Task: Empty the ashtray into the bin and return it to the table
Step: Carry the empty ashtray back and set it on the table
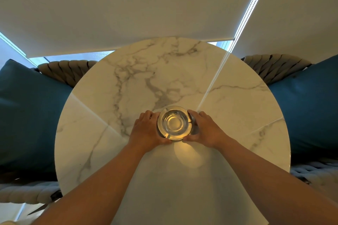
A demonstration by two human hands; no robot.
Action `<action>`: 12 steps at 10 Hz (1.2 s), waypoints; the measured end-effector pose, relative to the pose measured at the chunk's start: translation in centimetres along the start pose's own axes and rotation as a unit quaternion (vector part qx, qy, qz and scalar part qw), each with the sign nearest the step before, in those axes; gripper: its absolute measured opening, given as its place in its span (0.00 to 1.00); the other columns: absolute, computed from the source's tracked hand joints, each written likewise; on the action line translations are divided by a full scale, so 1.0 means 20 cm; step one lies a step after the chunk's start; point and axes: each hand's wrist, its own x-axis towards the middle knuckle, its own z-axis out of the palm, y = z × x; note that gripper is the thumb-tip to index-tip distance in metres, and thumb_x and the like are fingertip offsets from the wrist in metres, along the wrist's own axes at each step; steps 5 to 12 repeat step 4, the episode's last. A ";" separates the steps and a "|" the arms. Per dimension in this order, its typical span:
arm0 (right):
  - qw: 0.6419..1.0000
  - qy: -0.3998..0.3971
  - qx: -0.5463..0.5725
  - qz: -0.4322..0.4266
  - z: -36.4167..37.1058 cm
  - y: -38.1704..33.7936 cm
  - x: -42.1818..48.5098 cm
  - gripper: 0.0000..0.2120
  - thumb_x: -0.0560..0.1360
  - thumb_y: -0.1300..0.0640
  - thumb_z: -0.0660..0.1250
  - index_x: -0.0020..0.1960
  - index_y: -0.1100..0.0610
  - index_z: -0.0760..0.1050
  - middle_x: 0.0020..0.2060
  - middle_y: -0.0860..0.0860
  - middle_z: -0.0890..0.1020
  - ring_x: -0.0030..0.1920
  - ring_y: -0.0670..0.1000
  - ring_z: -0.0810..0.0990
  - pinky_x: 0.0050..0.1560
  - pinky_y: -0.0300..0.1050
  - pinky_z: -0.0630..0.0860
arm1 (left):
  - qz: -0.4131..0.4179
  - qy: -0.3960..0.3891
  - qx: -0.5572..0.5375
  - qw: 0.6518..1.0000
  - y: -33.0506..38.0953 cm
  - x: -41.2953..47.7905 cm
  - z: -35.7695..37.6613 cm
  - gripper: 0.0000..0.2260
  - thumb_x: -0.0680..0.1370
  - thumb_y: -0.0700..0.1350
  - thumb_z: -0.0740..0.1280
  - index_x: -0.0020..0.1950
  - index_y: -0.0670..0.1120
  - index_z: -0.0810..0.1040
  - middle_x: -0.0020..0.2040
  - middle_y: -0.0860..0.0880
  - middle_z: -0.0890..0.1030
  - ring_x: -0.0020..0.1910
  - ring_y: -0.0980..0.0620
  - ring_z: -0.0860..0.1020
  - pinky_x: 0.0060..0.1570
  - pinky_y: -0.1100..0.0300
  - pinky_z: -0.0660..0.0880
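Note:
A round glass ashtray [174, 122] with a gold-tinted rim sits near the middle of a round white marble table [228, 115]. Its bowl looks empty and reflects a warm glow. My left hand [147, 130] cups the ashtray's left side, fingers curled round the rim. My right hand [203, 129] holds the right side the same way. Both thumbs meet at the near edge of the ashtray. No bin is in view.
Woven rope chairs with dark teal cushions [27, 115] stand at the left and right [309, 107] of the table. A pale roller blind [146, 5] hangs behind the table, with a bead chain [245, 14] at its right.

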 end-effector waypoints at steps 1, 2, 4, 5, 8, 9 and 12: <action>1.000 -0.007 -0.003 -0.003 -0.01 -0.01 0.00 0.52 0.59 0.40 0.79 0.75 0.47 0.58 0.59 0.53 0.72 0.61 0.56 0.70 0.63 0.55 0.71 | -0.003 0.004 0.002 1.000 0.00 -0.01 0.00 0.45 0.53 0.72 0.69 0.64 0.50 0.71 0.55 0.50 0.73 0.54 0.48 0.71 0.53 0.53 0.70; 1.000 -0.013 -0.001 0.012 -0.03 0.00 -0.03 0.54 0.59 0.42 0.80 0.77 0.50 0.54 0.62 0.55 0.71 0.63 0.57 0.69 0.65 0.54 0.70 | -0.024 -0.011 0.006 1.000 0.00 -0.02 0.00 0.47 0.53 0.68 0.74 0.66 0.49 0.67 0.57 0.49 0.72 0.56 0.47 0.70 0.53 0.54 0.68; 0.999 -0.019 -0.010 0.033 -0.12 -0.03 -0.12 0.45 0.66 0.43 0.77 0.76 0.51 0.60 0.62 0.55 0.74 0.63 0.56 0.72 0.62 0.47 0.69 | -0.054 -0.079 0.026 0.995 -0.04 -0.09 -0.10 0.48 0.59 0.66 0.76 0.74 0.47 0.64 0.65 0.48 0.70 0.64 0.47 0.69 0.62 0.51 0.70; 0.999 -0.019 -0.010 0.033 -0.12 -0.03 -0.12 0.45 0.66 0.43 0.77 0.76 0.51 0.60 0.62 0.55 0.74 0.63 0.56 0.72 0.62 0.47 0.69 | -0.054 -0.079 0.026 0.995 -0.04 -0.09 -0.10 0.48 0.59 0.66 0.76 0.74 0.47 0.64 0.65 0.48 0.70 0.64 0.47 0.69 0.62 0.51 0.70; 0.999 -0.019 -0.010 0.033 -0.12 -0.03 -0.12 0.45 0.66 0.43 0.77 0.76 0.51 0.60 0.62 0.55 0.74 0.63 0.56 0.72 0.62 0.47 0.69 | -0.054 -0.079 0.026 0.995 -0.04 -0.09 -0.10 0.48 0.59 0.66 0.76 0.74 0.47 0.64 0.65 0.48 0.70 0.64 0.47 0.69 0.62 0.51 0.70; 0.999 -0.019 -0.010 0.033 -0.12 -0.03 -0.12 0.45 0.66 0.43 0.77 0.76 0.51 0.60 0.62 0.55 0.74 0.63 0.56 0.72 0.62 0.47 0.69 | -0.054 -0.079 0.026 0.995 -0.04 -0.09 -0.10 0.48 0.59 0.66 0.76 0.74 0.47 0.64 0.65 0.48 0.70 0.64 0.47 0.69 0.62 0.51 0.70; 0.999 -0.019 -0.010 0.033 -0.12 -0.03 -0.12 0.45 0.66 0.43 0.77 0.76 0.51 0.60 0.62 0.55 0.74 0.63 0.56 0.72 0.62 0.47 0.69 | -0.054 -0.079 0.026 0.995 -0.04 -0.09 -0.10 0.48 0.59 0.66 0.76 0.74 0.47 0.64 0.65 0.48 0.70 0.64 0.47 0.69 0.62 0.51 0.70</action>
